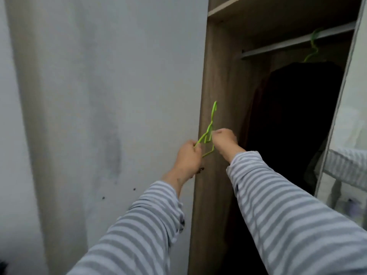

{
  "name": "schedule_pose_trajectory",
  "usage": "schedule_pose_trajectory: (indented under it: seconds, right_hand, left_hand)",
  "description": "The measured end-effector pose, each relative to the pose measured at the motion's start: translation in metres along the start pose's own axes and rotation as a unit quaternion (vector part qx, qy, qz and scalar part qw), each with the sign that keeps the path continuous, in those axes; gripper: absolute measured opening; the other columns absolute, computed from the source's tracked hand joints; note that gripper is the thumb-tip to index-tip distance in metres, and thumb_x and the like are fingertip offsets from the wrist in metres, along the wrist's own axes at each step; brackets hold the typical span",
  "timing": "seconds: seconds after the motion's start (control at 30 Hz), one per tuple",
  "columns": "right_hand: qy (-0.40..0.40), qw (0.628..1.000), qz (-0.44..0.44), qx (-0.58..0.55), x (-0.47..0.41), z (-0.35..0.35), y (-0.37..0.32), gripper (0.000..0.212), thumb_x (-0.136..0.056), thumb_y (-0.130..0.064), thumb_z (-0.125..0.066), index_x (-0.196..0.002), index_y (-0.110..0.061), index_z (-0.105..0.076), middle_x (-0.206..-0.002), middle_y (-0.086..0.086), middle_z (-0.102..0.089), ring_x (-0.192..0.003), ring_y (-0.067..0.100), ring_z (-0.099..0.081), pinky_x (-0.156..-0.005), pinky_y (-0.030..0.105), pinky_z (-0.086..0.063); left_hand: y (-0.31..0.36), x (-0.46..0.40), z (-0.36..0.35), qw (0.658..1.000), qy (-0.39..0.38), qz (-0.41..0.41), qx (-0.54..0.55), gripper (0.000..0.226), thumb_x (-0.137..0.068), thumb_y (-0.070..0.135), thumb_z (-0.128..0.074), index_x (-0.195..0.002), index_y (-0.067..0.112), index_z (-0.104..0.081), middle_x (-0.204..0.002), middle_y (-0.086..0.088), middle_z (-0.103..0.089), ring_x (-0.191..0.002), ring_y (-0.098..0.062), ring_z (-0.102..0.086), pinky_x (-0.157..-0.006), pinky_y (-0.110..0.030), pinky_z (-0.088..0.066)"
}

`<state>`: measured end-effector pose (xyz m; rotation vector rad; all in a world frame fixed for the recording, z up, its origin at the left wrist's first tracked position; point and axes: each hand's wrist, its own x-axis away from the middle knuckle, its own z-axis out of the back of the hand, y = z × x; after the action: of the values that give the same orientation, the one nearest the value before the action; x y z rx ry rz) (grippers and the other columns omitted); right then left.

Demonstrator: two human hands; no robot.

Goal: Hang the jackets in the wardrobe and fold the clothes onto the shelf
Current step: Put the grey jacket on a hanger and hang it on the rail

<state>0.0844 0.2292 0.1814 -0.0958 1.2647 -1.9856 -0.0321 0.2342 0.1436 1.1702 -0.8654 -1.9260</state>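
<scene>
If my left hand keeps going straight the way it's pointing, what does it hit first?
Probably the wardrobe's wooden side panel, just beyond the left hand, which holds the green hanger with the right hand. Depth is hard to judge.

No text, label, brand, number or sign can be read anywhere in this view.

Long sleeves (278, 205), grey-and-white horizontal stripes, cuffs at wrists.
</scene>
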Motion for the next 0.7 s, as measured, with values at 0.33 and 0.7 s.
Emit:
schedule_pose_trajectory:
  seconds: [0.33,0.7]
  right_hand:
    - [-0.156,0.977,-0.103,-0.105,0.105,-0.05,-0.033,0.014,-0.093,-0.011,-0.048,-0.104,-0.003,-0.052,-0.081,0.012,-0.059,-0.053,0.022,-0.059,-0.059,0.031,-0.053]
    - [-0.314,0.944,-0.074,-0.068,0.313,-0.088,-0.053,0.013,-0.096,-0.001,-0.04,-0.097,-0.001,-0.053,-0.068,0.013,-0.053,-0.023,0.013,-0.051,-0.034,0.022,-0.047]
  left_hand:
    - [-0.017,0.118,0.101,0.971,-0.113,0.14,0.155,0.026,-0.099,0.002,-0.04,-0.075,0.013,-0.037,-0.048,0.001,-0.036,-0.032,-0.004,-0.035,-0.035,-0.013,-0.028]
    - [-0.044,0.286,0.207,0.977,-0.064,0.2,0.031,0.022,-0.1,0.013,-0.035,-0.099,0.011,-0.057,-0.079,-0.006,-0.065,-0.064,-0.012,-0.062,-0.059,-0.02,-0.046]
